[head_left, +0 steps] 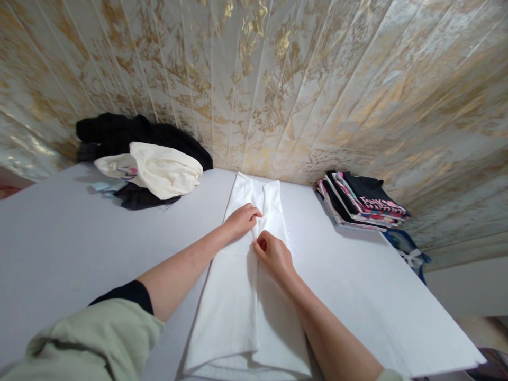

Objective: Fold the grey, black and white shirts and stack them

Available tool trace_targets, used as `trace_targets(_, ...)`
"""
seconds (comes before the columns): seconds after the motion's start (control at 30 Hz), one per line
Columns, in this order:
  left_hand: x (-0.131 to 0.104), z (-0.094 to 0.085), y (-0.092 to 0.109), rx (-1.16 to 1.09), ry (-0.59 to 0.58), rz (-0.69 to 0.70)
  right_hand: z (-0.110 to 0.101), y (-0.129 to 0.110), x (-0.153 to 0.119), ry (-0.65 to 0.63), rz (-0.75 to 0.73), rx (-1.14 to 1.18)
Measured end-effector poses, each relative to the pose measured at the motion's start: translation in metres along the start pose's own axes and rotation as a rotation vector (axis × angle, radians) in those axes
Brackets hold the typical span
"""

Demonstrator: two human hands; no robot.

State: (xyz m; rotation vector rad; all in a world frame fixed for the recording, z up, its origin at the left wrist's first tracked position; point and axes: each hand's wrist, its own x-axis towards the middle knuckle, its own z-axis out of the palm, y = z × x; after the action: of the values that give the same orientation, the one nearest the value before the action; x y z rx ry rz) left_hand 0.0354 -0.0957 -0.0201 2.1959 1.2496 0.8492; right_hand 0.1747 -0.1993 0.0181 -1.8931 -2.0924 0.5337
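A white garment (230,307) lies lengthwise on the white table, its two sides folded in so that their edges meet along the middle. My left hand (241,221) pinches the cloth at that centre line, in the upper half of the garment. Just below and to the right, my right hand (273,255) is closed on the fabric at the same line, thumb and forefinger together. The two hands are close but apart.
On the white table (341,296), a loose heap with a cream cloth (166,172) and black clothes (146,132) lies back left. A stack of folded clothes (357,203) stands back right, near a blue item (407,251) beyond the edge. A patterned curtain (254,90) hangs behind.
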Motion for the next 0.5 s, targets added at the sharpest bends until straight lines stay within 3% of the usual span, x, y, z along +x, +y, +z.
trace_targets(0.3, -0.005, -0.002, 0.008, 0.061, -0.023, -0.008, 0.001, 0.006, -0.002, 0.026, -0.02, -0.118)
trace_targets(0.5, -0.009, -0.018, 0.039, 0.205, 0.031, -0.109, 0.001, 0.016, 0.002, 0.185, -0.127, -0.023)
